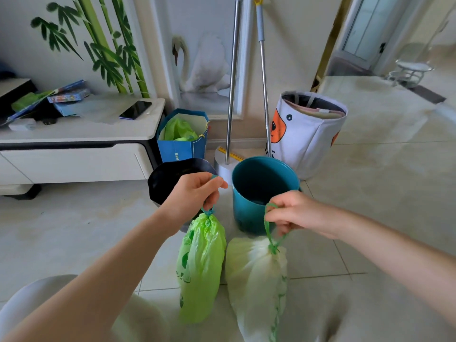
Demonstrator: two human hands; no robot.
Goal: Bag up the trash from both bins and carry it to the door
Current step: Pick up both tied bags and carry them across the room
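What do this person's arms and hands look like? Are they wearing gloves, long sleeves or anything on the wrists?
No gloves: the left hand and right hand are both bare. Both forearms are uncovered for as far as the picture shows, with no sleeve edge in view. No watch, bracelet or ring can be seen on either side. The fingernails look short and unpainted.

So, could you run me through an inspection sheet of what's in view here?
Surface: pale tiled floor, faintly stained.
Job's things: bright green bag and pale green bag, both drawn shut; teal bin unlined; black bin partly hidden.
Clutter: blue paper bag, fabric hamper, two mop poles, phone on white cabinet.
Hands: left hand and right hand each hold a drawstring.
Cables: nothing seen.
Surroundings: bamboo mural, doorway upper right.
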